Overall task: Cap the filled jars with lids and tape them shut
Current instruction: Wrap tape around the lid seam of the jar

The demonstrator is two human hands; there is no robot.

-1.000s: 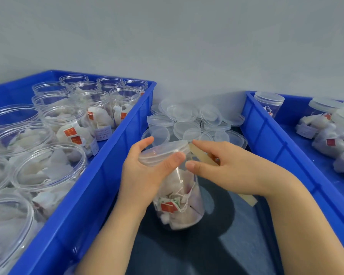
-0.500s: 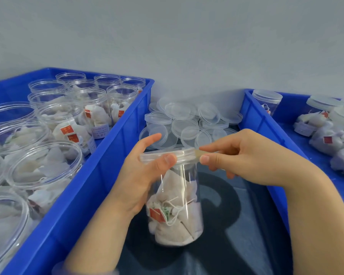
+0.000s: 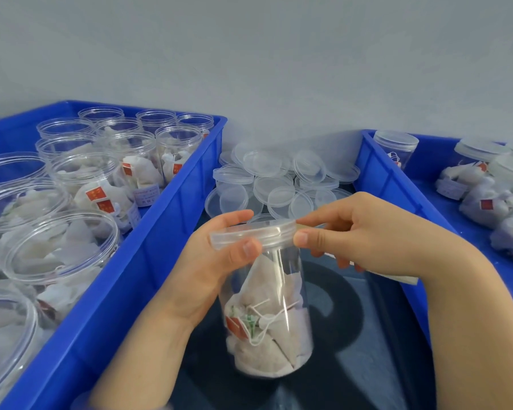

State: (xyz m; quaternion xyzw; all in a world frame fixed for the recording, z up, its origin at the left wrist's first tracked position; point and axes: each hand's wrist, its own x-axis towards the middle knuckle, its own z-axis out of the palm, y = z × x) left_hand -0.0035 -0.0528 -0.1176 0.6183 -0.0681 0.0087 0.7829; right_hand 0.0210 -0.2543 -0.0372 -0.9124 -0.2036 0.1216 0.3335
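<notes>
A clear jar point(image 3: 274, 315) filled with white tea bags stands upright on the dark surface at centre. A clear lid point(image 3: 253, 234) sits on its mouth. My left hand point(image 3: 214, 264) grips the jar's top, thumb pressed on the lid's rim and fingers behind. My right hand point(image 3: 365, 232) pinches a strip of tape point(image 3: 308, 226) against the lid's right edge; the strip runs on under my palm to the right.
A blue bin point(image 3: 148, 261) on the left holds several open filled jars. A second blue bin point(image 3: 379, 179) on the right holds capped jars. A heap of loose clear lids point(image 3: 279, 184) lies behind the jar against the grey wall.
The jar was tilted and held up; now it stands upright and lower. My right hand has moved from the lid's top to its right edge with the tape.
</notes>
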